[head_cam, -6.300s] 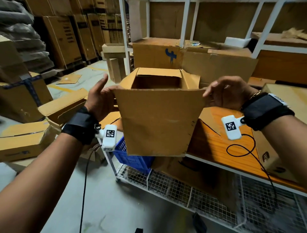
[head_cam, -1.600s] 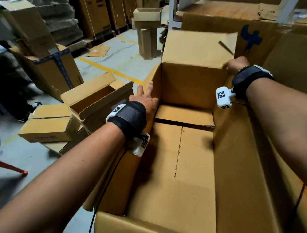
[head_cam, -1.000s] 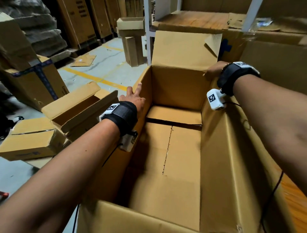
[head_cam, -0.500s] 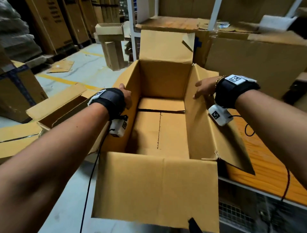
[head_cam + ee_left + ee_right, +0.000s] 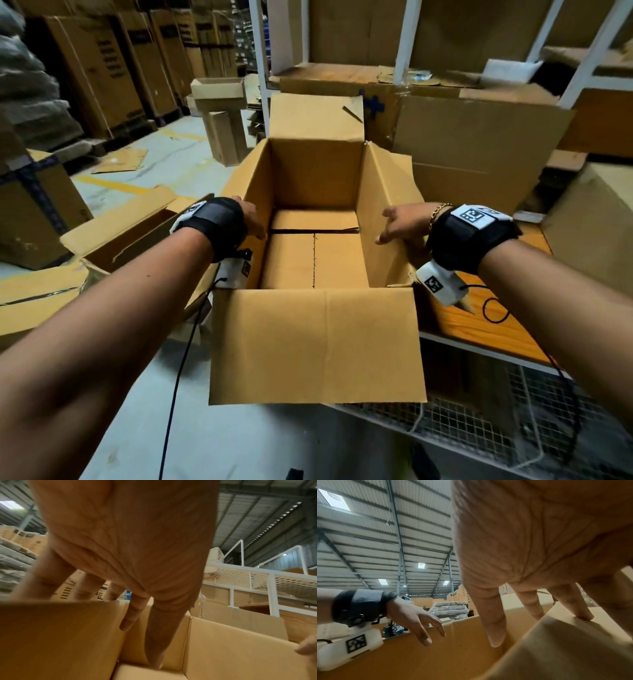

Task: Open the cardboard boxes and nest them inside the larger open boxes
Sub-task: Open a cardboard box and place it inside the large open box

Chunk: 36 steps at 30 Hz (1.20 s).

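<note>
An open cardboard box (image 5: 315, 342) stands in front of me with its near flap hanging down and its far flap upright. My left hand (image 5: 251, 219) rests over the rim of the box's left wall (image 5: 60, 635). In the left wrist view the thumb and index finger hang inside and the other fingers outside, all fairly straight. My right hand (image 5: 400, 224) touches the splayed right flap (image 5: 565, 642) with straight fingertips, thumb towards the inside. The box holds nothing; its bottom flaps lie shut. The left hand (image 5: 416, 618) also shows in the right wrist view, fingers drooping loosely.
A smaller open box (image 5: 126, 226) and a flat closed box (image 5: 34, 294) lie on the floor at left. A large box (image 5: 479, 144) stands on the rack behind. The orange shelf board (image 5: 479, 322) and a wire mesh shelf (image 5: 462, 425) are at right.
The box has come nearer and lower, and its near flap now hangs outward. My right hand left the far flap's corner for the right flap. My left hand slid back along the left wall.
</note>
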Tool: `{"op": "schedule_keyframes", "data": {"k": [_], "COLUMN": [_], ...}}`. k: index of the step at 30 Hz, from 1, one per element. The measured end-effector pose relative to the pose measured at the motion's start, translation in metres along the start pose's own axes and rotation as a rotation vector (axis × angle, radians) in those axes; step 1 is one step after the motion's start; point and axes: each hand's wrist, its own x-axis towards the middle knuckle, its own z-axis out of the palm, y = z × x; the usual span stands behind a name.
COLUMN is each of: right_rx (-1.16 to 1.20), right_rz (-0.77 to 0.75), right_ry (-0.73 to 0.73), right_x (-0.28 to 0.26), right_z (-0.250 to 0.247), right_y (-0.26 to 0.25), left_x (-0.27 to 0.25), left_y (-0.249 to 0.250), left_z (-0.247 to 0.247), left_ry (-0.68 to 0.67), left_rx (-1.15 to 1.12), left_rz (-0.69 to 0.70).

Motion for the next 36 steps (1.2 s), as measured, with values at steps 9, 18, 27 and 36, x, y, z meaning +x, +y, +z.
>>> {"op": "schedule_keyframes", "data": {"k": [9, 18, 27, 36], "right_rx": [-0.093, -0.006, 0.051, 0.206], "right_rz": [-0.158, -0.161, -0.142, -0.099], "right_ry": [-0.123, 0.07, 0.162, 0.271], "right_x": [-0.084, -0.103, -0.121, -0.108], "right_z": [0.042, 0.077, 0.115, 0.121], "right_y": [0.022, 0.037, 0.028, -0.012], "left_x": [-0.055, -0.122, -0.154, -0.107], "left_y": [-0.016, -0.007, -0.031, -0.063], "left_z": [0.012, 0.041, 0.101, 0.107], "left_ry": [-0.061, -0.279, -0.265, 0.022], "left_rx": [-0.312, -0.344, -0.361, -0.388], "left_rz": [-0.026, -0.039, -0.077, 0.036]}}
